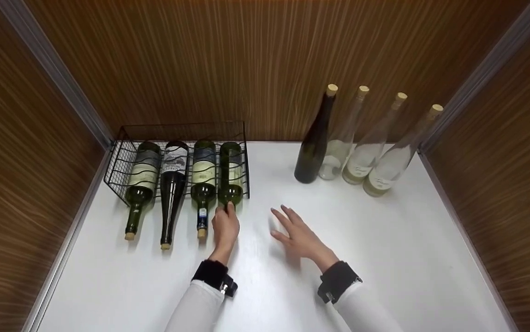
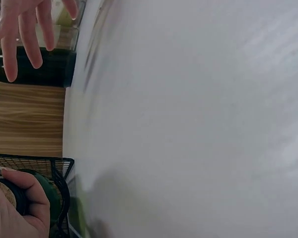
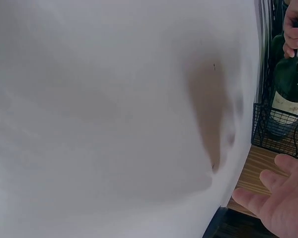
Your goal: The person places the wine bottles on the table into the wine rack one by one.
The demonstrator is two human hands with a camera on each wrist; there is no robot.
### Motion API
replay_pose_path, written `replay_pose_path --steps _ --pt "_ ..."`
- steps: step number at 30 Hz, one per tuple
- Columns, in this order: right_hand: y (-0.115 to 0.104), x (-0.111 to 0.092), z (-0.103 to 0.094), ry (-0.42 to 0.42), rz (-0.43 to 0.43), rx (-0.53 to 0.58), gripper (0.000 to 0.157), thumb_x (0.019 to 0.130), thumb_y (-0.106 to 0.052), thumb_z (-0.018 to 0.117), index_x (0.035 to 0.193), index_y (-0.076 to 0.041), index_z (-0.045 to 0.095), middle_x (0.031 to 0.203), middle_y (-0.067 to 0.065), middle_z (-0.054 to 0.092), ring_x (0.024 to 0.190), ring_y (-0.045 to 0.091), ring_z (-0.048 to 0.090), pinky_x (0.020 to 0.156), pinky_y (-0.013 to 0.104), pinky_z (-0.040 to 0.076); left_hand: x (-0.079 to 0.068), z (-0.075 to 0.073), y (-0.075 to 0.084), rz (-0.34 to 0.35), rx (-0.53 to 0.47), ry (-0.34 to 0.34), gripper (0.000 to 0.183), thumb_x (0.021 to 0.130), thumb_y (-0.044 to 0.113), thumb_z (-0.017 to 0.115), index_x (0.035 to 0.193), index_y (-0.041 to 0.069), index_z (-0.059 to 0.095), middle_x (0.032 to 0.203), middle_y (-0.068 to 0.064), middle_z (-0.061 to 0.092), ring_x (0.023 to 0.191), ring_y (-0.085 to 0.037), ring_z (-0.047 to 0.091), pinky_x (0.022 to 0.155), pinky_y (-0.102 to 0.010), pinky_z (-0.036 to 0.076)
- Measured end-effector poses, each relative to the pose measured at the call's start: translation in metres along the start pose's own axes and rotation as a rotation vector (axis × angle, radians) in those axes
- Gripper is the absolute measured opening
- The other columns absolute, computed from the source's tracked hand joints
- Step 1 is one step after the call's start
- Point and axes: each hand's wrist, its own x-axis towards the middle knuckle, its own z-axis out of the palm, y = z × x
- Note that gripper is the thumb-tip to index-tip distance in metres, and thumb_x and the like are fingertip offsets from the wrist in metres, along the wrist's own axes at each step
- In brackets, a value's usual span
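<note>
In the head view, my left hand [image 1: 226, 227] grips the neck of a green wine bottle [image 1: 231, 184] that lies at the right end of a black wire rack [image 1: 247, 175]. The left wrist view shows the thumb [image 2: 27, 186] curled around the corked neck. My right hand [image 1: 302, 238] hovers over the white table with fingers spread and holds nothing. Lying left of the gripped bottle are another labelled green bottle [image 1: 204, 175], a dark bottle with a white label [image 1: 173, 184] and a green bottle [image 1: 142, 177] at the left end, necks toward me.
On the right stand a dark corked bottle [image 1: 313, 147] and three clear corked bottles, the rightmost clear bottle [image 1: 391, 168] nearest the side wall. Wood-patterned panels [image 1: 274, 69] enclose the white table [image 1: 421, 258] at the back and both sides.
</note>
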Motion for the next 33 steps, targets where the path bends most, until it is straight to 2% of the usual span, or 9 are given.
replay_pose_path --steps 6,11,15,21,27,33 --pt "0.002 0.000 0.003 0.004 -0.004 -0.015 0.067 0.101 -0.054 0.044 0.157 -0.022 0.027 0.159 0.017 0.021 0.145 0.037 0.018 0.114 0.053 0.021 0.007 0.007 -0.002 0.006 0.005 0.021 0.033 0.104 0.028 0.047 0.092 -0.001 0.057 0.084 -0.021 0.062 0.081 -0.036 0.060 0.073 -0.050 0.046" --pt "0.003 0.001 0.004 0.003 0.006 -0.016 0.066 0.101 -0.054 0.044 0.157 -0.023 0.027 0.160 0.016 0.021 0.146 0.036 0.017 0.114 0.051 0.021 0.011 0.014 -0.006 -0.006 0.027 0.025 0.035 0.105 0.030 0.047 0.095 -0.001 0.059 0.089 -0.023 0.064 0.087 -0.039 0.062 0.076 -0.051 0.047" --pt "0.004 0.000 0.003 -0.002 0.011 -0.013 0.067 0.101 -0.055 0.044 0.157 -0.023 0.027 0.160 0.016 0.021 0.146 0.036 0.017 0.115 0.051 0.020 0.011 0.018 -0.008 -0.018 0.053 -0.005 0.038 0.106 0.033 0.042 0.099 -0.001 0.058 0.088 -0.022 0.063 0.090 -0.041 0.062 0.075 -0.052 0.047" --pt "0.003 -0.002 0.002 0.001 0.013 0.004 0.066 0.101 -0.053 0.045 0.156 -0.023 0.028 0.160 0.016 0.020 0.145 0.037 0.017 0.114 0.052 0.020 0.015 0.017 -0.006 -0.003 0.042 -0.055 0.038 0.107 0.029 0.040 0.104 -0.004 0.057 0.083 -0.020 0.060 0.084 -0.038 0.062 0.072 -0.050 0.048" --pt "0.004 -0.001 0.003 -0.001 -0.002 0.006 0.065 0.101 -0.051 0.045 0.157 -0.022 0.028 0.159 0.018 0.021 0.145 0.040 0.018 0.114 0.053 0.020 0.020 0.014 -0.002 -0.030 -0.010 -0.138 0.035 0.108 0.029 0.035 0.101 0.001 0.054 0.075 -0.014 0.061 0.062 -0.026 0.061 0.060 -0.038 0.051" --pt "0.005 -0.001 0.004 0.004 0.004 -0.005 0.067 0.101 -0.055 0.043 0.157 -0.021 0.028 0.159 0.017 0.022 0.145 0.039 0.018 0.115 0.052 0.020 0.022 0.014 -0.001 -0.089 -0.114 -0.178 0.034 0.108 0.029 0.035 0.104 0.001 0.053 0.086 -0.020 0.063 0.052 -0.014 0.057 0.047 -0.026 0.049"
